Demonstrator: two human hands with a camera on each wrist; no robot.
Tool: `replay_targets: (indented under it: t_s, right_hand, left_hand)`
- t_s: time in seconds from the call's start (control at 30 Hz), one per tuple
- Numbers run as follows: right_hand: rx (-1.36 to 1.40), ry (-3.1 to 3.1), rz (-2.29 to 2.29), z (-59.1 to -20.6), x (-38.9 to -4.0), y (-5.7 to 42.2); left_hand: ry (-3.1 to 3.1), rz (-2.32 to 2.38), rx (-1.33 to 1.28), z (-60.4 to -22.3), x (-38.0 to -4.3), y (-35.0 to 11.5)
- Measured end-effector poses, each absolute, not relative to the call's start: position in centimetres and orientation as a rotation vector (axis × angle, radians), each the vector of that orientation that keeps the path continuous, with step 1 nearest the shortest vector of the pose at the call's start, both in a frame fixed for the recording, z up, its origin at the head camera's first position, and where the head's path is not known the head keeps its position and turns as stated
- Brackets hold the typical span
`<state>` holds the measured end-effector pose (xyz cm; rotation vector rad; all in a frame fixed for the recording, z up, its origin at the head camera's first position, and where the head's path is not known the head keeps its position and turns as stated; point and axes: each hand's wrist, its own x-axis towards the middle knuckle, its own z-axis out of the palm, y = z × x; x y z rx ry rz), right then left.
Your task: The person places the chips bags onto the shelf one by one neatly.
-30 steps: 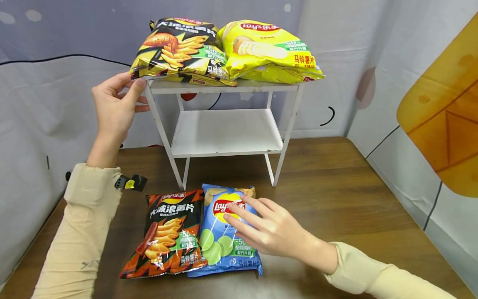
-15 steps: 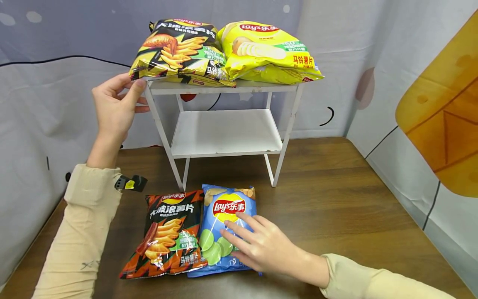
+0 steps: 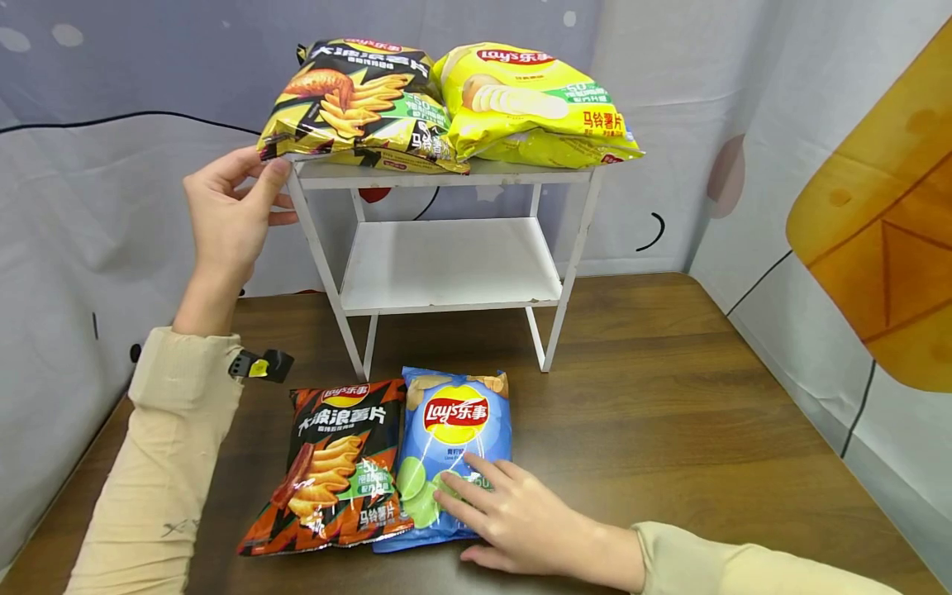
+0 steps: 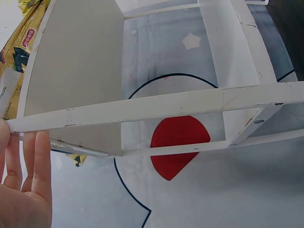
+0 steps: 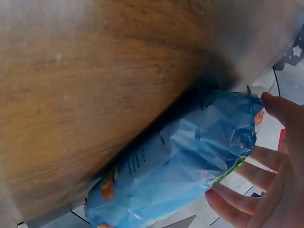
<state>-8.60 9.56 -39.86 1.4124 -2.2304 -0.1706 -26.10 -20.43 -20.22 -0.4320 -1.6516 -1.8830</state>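
Observation:
At the top left corner of a small white two-tier rack (image 3: 452,264), my left hand (image 3: 232,207) pinches the frame. The left wrist view shows the thumb and fingers on either side of the rack's bar (image 4: 142,108). My right hand (image 3: 524,521) lies over the lower part of a blue bag of lime potato chips (image 3: 440,446), fingers spread and lightly bent. In the right wrist view the fingertips are at the blue bag's (image 5: 175,152) edge. Beside it lies a black and orange bag of potato chips (image 3: 335,463), flat on the table.
On the rack's top shelf sit a black and gold chip bag (image 3: 357,99) and a yellow chip bag (image 3: 531,103). The brown wooden table (image 3: 654,397) ends at a patterned cloth backdrop (image 3: 669,99). A dark cable crosses the cloth.
My right hand has slid down and slightly left over the blue bag, uncovering its logo. The left hand keeps its hold on the rack, and the bags have not moved.

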Motion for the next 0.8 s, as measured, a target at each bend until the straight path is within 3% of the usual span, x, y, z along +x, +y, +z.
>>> replay_targets:
  t_s: [0.8]
  right_hand:
    - [1.364, -2.197, -0.193, -40.6, -8.5, 10.7]
  left_hand:
    - [-1.643, -1.895, -0.436, -20.2, -26.1, -20.4]
